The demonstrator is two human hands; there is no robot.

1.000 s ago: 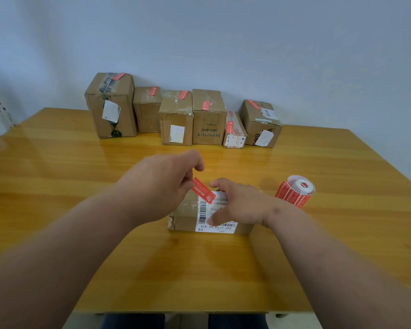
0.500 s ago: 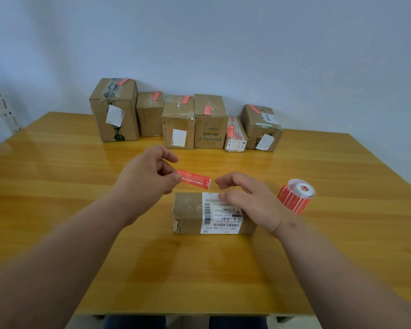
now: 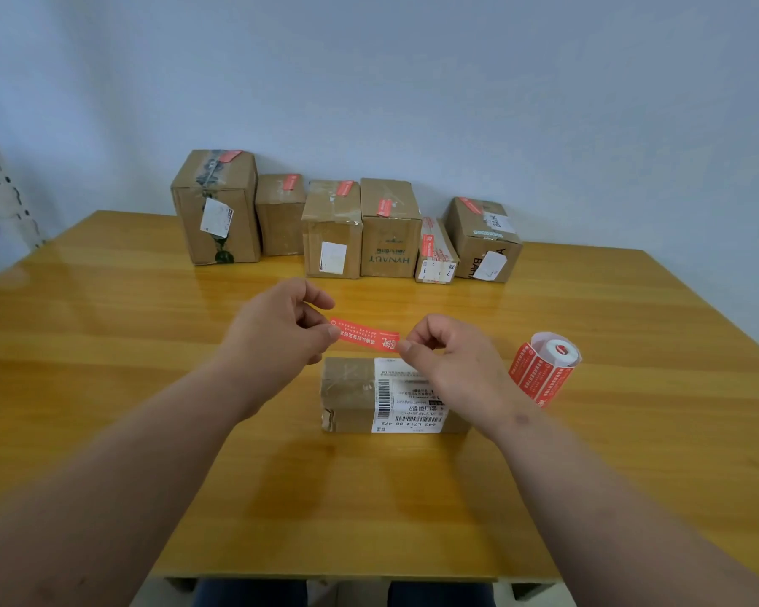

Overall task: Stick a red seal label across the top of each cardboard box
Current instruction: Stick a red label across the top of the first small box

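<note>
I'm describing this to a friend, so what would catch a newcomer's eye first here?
First, the red label, stretched level between the left hand and right hand, above a flat box near the middle of the table. Next, the roll of labels to its right, and six sealed boxes along the wall.

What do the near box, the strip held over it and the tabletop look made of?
Near box: brown cardboard, matte, with glossy clear tape and a white paper shipping label. Red strip: thin printed sticker, paper or film; cannot tell which. Table: wood-look top, glossy varnish or laminate, reflecting the boxes.
</note>
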